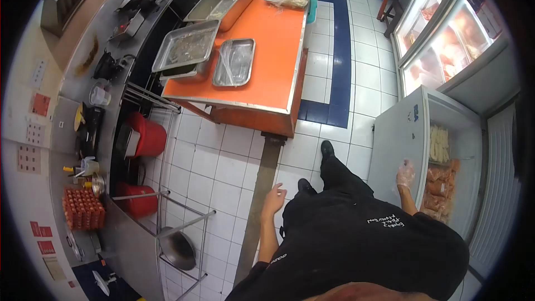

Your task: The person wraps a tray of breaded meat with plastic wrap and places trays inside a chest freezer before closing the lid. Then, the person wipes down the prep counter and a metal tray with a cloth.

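White freezer [397,134]: it stands open; a good reach should pass above its near rim, so that the wrist does not rub there.
Orange-brown packs [437,189]: inside, behind the near rim, to the right of the right hand; they lie close together, so better to grip one by its body than by its wrapping.
Pale long pieces [439,145]: inside, nearer the forward corner, ahead and right of that hand.
Right hand [405,174]: gloved, loosely half open, nothing seen in it; whether it touches the freezer, I cannot tell.
Left hand [274,198]: bare, half open, nothing seen in it, well apart from the freezer.
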### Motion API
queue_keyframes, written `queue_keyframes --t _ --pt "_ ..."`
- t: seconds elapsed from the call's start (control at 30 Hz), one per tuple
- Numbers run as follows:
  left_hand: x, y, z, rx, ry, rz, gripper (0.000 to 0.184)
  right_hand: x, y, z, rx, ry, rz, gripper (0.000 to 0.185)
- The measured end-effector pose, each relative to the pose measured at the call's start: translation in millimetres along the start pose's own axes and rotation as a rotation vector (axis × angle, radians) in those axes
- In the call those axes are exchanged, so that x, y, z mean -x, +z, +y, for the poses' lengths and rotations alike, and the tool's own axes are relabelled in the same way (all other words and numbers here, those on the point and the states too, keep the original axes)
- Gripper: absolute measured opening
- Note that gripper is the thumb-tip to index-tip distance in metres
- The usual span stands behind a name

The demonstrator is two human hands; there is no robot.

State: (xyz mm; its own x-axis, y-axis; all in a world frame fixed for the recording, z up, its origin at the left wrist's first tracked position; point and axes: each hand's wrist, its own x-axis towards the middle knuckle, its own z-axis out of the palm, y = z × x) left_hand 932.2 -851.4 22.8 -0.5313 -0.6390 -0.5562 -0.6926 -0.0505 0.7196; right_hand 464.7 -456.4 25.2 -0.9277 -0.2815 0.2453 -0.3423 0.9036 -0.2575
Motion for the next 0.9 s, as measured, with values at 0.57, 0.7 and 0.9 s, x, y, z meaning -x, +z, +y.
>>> queue_keyframes --t 0.57,0.7,0.9 --pt "-457 -40 384 -0.066 0.523 0.479 0.039 -583 306 -577 -0.968 0.01 -0.603 0.058" --pt "-567 -47 431 -0.168 0.574 0.52 0.043 -711 385 -675 -0.828 0.092 -0.462 0.069" --pt "-620 -35 442 -0.263 0.52 0.666 0.054 -802 427 -679 -0.576 0.093 -0.567 0.055"
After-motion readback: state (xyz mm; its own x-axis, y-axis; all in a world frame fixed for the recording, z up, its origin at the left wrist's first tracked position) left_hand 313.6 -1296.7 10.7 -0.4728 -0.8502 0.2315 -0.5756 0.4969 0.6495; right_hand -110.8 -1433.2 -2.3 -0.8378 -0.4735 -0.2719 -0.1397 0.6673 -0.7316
